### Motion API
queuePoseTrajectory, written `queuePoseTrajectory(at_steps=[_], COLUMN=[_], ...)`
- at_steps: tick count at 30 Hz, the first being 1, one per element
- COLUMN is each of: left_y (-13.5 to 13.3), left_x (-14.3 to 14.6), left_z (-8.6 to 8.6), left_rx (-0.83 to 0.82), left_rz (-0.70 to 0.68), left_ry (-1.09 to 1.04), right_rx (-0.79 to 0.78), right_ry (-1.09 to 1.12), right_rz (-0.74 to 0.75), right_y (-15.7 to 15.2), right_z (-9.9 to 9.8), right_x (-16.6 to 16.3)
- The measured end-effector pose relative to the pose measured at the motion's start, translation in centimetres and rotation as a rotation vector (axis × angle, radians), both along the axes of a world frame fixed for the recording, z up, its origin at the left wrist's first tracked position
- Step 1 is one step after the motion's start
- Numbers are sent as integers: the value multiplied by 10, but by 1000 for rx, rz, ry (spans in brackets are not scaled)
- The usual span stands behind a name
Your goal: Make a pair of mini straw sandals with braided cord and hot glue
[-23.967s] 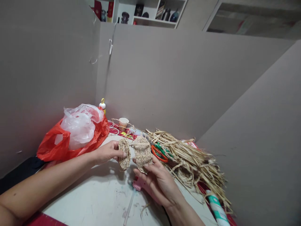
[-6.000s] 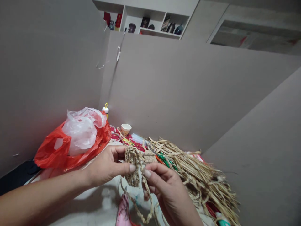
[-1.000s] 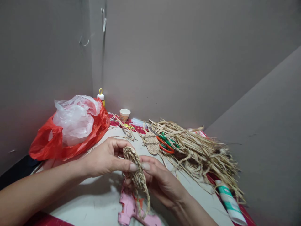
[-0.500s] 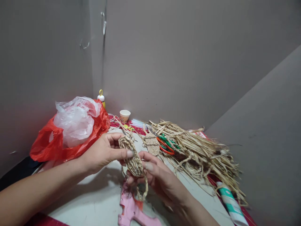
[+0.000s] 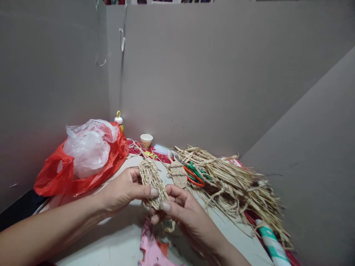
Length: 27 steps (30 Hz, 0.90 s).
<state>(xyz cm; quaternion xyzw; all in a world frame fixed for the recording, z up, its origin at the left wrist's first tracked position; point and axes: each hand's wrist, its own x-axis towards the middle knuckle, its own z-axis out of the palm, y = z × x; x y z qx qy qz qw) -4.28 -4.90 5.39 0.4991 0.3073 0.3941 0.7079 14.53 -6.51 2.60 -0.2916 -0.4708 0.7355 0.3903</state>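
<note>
A small woven straw sandal [image 5: 151,179] is held up above the table between both hands. My left hand [image 5: 122,190] pinches its left side with thumb and fingers. My right hand [image 5: 184,214] grips its lower end from the right, thumb pressed on the weave. A braided straw cord [image 5: 169,227] hangs in a loop below the sandal. A second woven straw sandal [image 5: 178,173] lies on the table just behind.
A pink glue gun [image 5: 152,249] lies under my hands. Orange and green scissors [image 5: 194,176] rest by a heap of loose straw [image 5: 235,184]. A red bag holding a clear bag [image 5: 83,155], a paper cup [image 5: 146,140], a small bottle [image 5: 119,120] and a green-white tube [image 5: 273,245] ring the table; grey partitions enclose it.
Over the last second both hands have lifted the sandal a little and turned its flat sole more toward me. The hanging cord loop has shortened below my fingers.
</note>
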Motion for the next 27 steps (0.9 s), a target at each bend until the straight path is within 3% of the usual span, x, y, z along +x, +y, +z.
queuePoseTrajectory(at_steps=[6,11,19,27], left_y=[-1,-1,0,-3], left_x=[-1,-1,1,2], left_z=[5,6,3,4], left_rx=[89,93,2,-49], left_rz=[166,171,105,141], left_ry=[-14,-15,-63,-61], right_rx=[86,177,168,130], right_ry=[-30,-94,-103,-104], right_rz=[-50,-188,-144,-93], right_y=[-1,-7,-8,-9], right_z=[3,8,8,9], right_x=[5,1,-2,-3])
